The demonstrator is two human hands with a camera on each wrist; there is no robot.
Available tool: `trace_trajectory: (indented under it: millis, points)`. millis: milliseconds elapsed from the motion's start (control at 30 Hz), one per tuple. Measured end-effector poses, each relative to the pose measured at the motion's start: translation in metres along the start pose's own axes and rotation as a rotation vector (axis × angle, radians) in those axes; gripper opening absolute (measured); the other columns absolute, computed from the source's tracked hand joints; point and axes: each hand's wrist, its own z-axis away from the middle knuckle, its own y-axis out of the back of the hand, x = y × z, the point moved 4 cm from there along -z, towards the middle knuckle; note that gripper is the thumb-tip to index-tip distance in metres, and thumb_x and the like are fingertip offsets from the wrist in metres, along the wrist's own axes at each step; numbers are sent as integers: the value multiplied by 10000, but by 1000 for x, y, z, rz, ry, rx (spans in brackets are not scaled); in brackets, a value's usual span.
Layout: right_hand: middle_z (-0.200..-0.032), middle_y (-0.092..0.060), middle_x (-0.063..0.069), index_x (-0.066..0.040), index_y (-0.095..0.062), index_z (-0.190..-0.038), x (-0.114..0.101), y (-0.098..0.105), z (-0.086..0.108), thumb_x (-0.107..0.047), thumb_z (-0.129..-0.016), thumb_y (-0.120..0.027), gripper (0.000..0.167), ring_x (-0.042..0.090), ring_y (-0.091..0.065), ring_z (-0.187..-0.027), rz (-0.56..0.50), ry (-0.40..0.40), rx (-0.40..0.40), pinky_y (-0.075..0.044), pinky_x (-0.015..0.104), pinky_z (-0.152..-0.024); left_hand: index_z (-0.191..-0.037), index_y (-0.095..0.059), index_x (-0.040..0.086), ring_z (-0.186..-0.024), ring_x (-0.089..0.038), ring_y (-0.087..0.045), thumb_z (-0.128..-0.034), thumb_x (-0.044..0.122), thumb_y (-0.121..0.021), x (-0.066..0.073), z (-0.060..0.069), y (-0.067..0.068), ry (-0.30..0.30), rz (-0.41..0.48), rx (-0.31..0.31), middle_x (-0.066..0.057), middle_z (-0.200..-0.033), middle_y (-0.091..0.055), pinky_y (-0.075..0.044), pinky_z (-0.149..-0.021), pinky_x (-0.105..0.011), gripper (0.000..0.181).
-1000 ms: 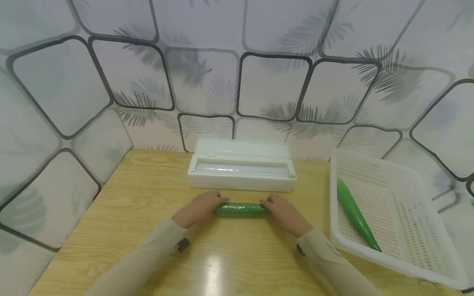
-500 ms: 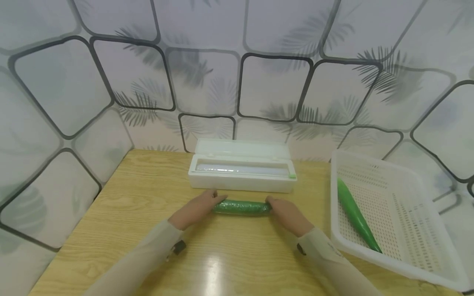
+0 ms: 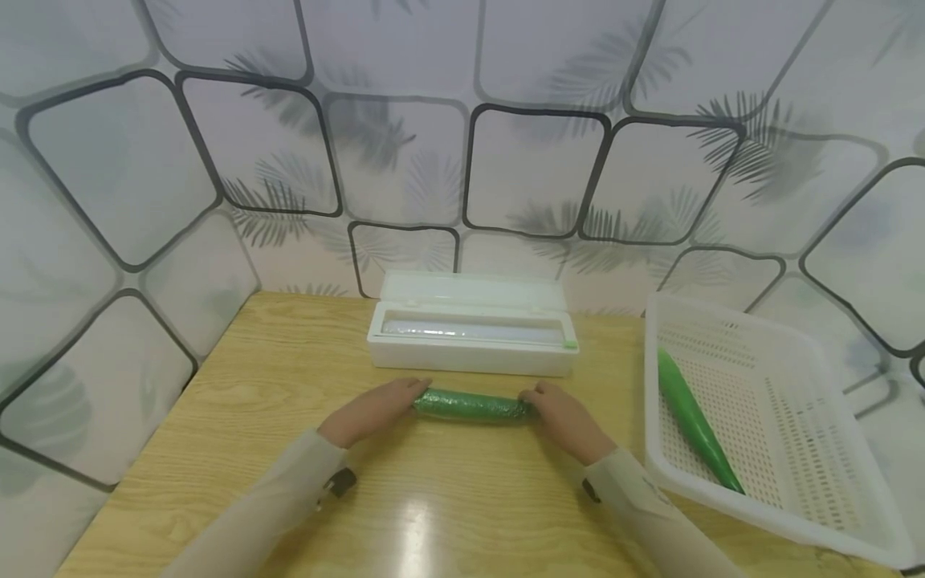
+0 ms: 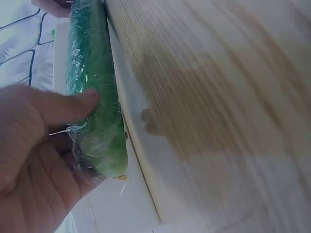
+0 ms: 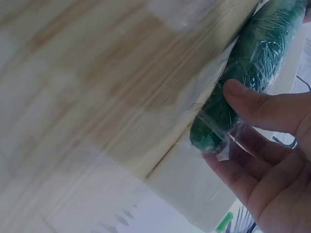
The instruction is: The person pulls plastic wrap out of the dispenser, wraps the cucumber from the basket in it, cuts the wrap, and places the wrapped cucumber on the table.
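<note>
A cucumber (image 3: pixel 470 405) wrapped in clear cling film lies crosswise just above or on the wooden table, in front of the white box. My left hand (image 3: pixel 376 408) holds its left end; in the left wrist view the thumb (image 4: pixel 80 104) presses the near side and the fingers curl behind. Loose film (image 4: pixel 87 165) gathers around that end. At the other end my right hand (image 3: pixel 567 417) grips the cucumber between thumb (image 5: pixel 257 104) and fingers. A flap of film (image 5: pixel 223 150) sticks out beside the tip in the right wrist view.
Behind the cucumber stands a white cling film dispenser (image 3: pixel 470 355), lid raised, a film roll (image 3: pixel 470 330) inside. At the right, a white plastic basket (image 3: pixel 809 417) holds a second cucumber (image 3: pixel 697 421). A patterned wall (image 3: pixel 535 172) borders the wooden table (image 3: pixel 289 345).
The cucumber has turned slightly about its length and shifted a little left. My left hand has moved slightly left, with its fingers repositioned on the end.
</note>
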Motion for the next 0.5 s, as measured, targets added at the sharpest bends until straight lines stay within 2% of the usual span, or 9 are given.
trace_trajectory:
  millis: [67, 133, 233, 367, 500]
  points:
    - [-882, -625, 71, -36, -651, -1036, 0, 0, 0, 42, -828, -605, 226, 180, -599, -775, 3, 0, 4, -542, 316, -708, -1428, -346, 17, -1273, -338, -478, -1006, 188, -383, 0, 0, -1, -13, -55, -6, -209, -1372, -488, -378, -1085, -474, 457]
    - [-896, -649, 93, -22, -638, -1026, 1, 0, 1, 45, -829, -597, 212, 214, -622, -797, -8, 0, 4, -550, 345, -735, -1416, -346, -18, -1232, -360, -503, -956, 89, -467, 2, 1, -2, -68, -154, -3, -241, -1334, -503, -416, -1048, -478, 488]
    - [-929, -671, 117, -14, -619, -1030, 2, -1, 1, 39, -838, -585, 201, 246, -644, -838, -30, -7, -9, -552, 374, -777, -1365, -403, -46, -1180, -349, -534, -917, 8, -489, 3, 4, -1, -113, -221, 24, -233, -1280, -531, -455, -1007, -459, 459]
    - [-939, -679, 127, -16, -598, -1004, 3, -2, 1, 45, -857, -555, 164, 268, -652, -873, -49, -22, -32, -547, 395, -811, -1290, -479, -32, -1056, -264, -576, -948, 6, -427, 3, 6, 1, -159, -234, 95, -163, -1155, -564, -510, -924, -401, 348]
    - [-893, -674, 122, -32, -587, -955, 4, -3, 1, 43, -864, -546, 124, 277, -648, -837, -52, -50, -41, -547, 406, -789, -1264, -507, -17, -925, -170, -543, -968, 51, -421, 3, 5, 3, -162, -191, 145, -92, -1026, -537, -521, -829, -347, 316]
